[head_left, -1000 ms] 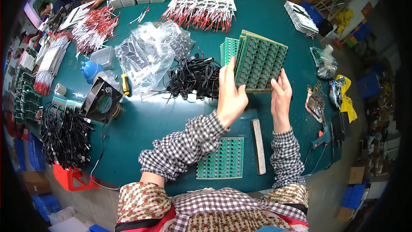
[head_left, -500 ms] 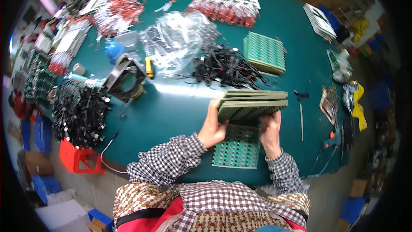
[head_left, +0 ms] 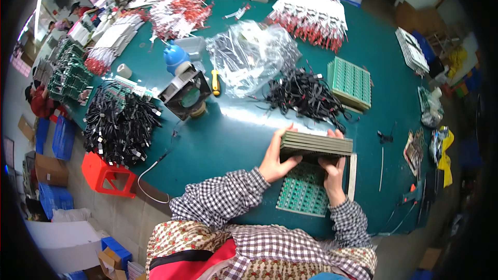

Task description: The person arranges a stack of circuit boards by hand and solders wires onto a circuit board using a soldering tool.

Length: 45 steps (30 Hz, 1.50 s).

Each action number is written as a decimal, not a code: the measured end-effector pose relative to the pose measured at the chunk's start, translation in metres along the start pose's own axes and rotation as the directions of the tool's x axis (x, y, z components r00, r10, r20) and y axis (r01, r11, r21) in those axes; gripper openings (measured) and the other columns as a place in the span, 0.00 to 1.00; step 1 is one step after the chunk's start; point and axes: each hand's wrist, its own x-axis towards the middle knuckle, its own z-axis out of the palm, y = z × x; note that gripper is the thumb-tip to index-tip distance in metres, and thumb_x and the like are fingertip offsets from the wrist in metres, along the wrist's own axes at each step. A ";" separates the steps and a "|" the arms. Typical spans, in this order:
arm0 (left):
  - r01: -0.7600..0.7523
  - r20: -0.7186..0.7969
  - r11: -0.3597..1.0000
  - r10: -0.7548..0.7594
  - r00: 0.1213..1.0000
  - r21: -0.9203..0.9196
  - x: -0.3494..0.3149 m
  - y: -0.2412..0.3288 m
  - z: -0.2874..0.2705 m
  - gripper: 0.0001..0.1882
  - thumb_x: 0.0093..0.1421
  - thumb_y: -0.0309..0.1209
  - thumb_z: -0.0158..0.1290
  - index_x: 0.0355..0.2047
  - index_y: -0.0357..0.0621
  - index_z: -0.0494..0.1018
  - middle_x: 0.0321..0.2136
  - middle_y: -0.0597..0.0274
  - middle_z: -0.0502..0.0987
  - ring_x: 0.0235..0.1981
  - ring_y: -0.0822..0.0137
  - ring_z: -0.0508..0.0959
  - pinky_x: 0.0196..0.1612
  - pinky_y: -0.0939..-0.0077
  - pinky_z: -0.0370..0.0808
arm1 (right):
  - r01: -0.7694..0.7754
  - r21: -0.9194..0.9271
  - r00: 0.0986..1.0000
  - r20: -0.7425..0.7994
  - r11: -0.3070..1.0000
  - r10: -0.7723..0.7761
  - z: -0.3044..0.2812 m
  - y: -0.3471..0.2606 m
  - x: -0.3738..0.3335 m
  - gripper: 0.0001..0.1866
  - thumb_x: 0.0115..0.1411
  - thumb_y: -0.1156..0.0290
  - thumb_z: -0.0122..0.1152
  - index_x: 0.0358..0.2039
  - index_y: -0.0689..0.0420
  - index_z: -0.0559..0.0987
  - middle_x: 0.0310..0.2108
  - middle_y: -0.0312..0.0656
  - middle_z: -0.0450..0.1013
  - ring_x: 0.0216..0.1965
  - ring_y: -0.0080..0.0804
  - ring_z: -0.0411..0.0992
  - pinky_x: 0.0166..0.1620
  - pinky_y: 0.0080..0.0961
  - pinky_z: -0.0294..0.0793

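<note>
A stack of green circuit board panels [head_left: 316,144] stands on edge between my two hands, its layered edges facing up. My left hand [head_left: 276,159] grips the stack's left end, thumb on the near side. At the right end, my right hand [head_left: 334,170] holds it with the thumb in front and fingertips showing over the top. Beneath and nearer to me, another green circuit board panel [head_left: 302,192] lies flat on the table, partly covered by the stack and my right hand. A pale strip [head_left: 353,177] lies just right of my right hand.
Beyond the stack are a heap of black cables [head_left: 306,93] and more stacked green panels [head_left: 350,82]. A small fan device [head_left: 187,93], yellow-handled screwdriver [head_left: 215,83] and clear plastic bag [head_left: 249,54] lie left of them. A red stool [head_left: 106,173] stands by the table's left edge.
The panels in my hands have come closer together, with their edges more even. My right hand's fingertips now show above the stack. The whole view has shifted, moving the scene rightward.
</note>
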 end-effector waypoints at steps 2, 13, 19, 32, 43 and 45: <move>-0.011 -0.001 0.999 0.011 1.000 0.046 0.003 0.001 -0.005 0.41 0.50 0.25 0.60 0.62 0.41 0.51 0.53 0.49 0.65 0.56 0.57 0.67 0.60 0.65 0.61 | -0.007 -0.052 0.998 0.061 0.999 0.010 0.000 -0.003 0.007 0.45 0.43 0.88 0.54 0.64 0.58 0.54 0.63 0.46 0.56 0.66 0.37 0.52 0.65 0.31 0.51; 0.080 -0.032 0.993 -0.083 0.996 -0.082 0.005 -0.003 0.003 0.31 0.52 0.23 0.61 0.53 0.41 0.58 0.43 0.56 0.70 0.46 0.67 0.73 0.50 0.72 0.69 | -0.118 0.031 0.993 0.025 0.993 0.117 -0.002 -0.001 0.006 0.39 0.46 0.89 0.59 0.60 0.57 0.60 0.57 0.45 0.63 0.58 0.34 0.62 0.61 0.31 0.61; 0.062 0.025 0.994 -0.060 0.998 -0.088 0.006 -0.015 0.002 0.26 0.52 0.21 0.61 0.47 0.40 0.60 0.38 0.59 0.72 0.41 0.68 0.75 0.45 0.74 0.72 | 0.038 -0.438 0.999 0.003 0.898 -0.041 -0.021 0.000 -0.001 0.46 0.44 0.80 0.70 0.63 0.59 0.57 0.54 0.42 0.66 0.56 0.30 0.63 0.58 0.28 0.63; 0.060 0.033 0.982 -0.055 0.998 -0.180 0.011 -0.010 -0.001 0.23 0.54 0.19 0.58 0.46 0.39 0.59 0.40 0.58 0.75 0.42 0.70 0.76 0.45 0.75 0.73 | 0.210 -0.977 0.927 0.207 0.024 0.314 -0.021 -0.068 -0.035 0.47 0.27 0.56 0.79 0.51 0.59 0.71 0.46 0.46 0.66 0.50 0.45 0.65 0.54 0.40 0.61; 0.075 0.036 0.976 -0.069 0.997 -0.203 0.010 -0.008 -0.003 0.22 0.53 0.18 0.59 0.45 0.40 0.62 0.39 0.60 0.75 0.42 0.71 0.75 0.46 0.75 0.72 | 0.335 -0.939 0.917 0.345 0.082 0.202 -0.034 -0.057 -0.023 0.44 0.25 0.52 0.79 0.44 0.60 0.73 0.37 0.44 0.67 0.45 0.44 0.65 0.56 0.45 0.58; 0.095 0.028 0.970 -0.091 0.995 -0.225 0.011 -0.007 -0.001 0.22 0.53 0.19 0.58 0.45 0.39 0.62 0.39 0.60 0.75 0.42 0.71 0.75 0.47 0.75 0.71 | 0.309 -0.946 0.918 0.323 0.094 0.231 -0.035 -0.058 -0.023 0.41 0.25 0.52 0.79 0.40 0.60 0.74 0.37 0.44 0.66 0.46 0.44 0.64 0.55 0.43 0.58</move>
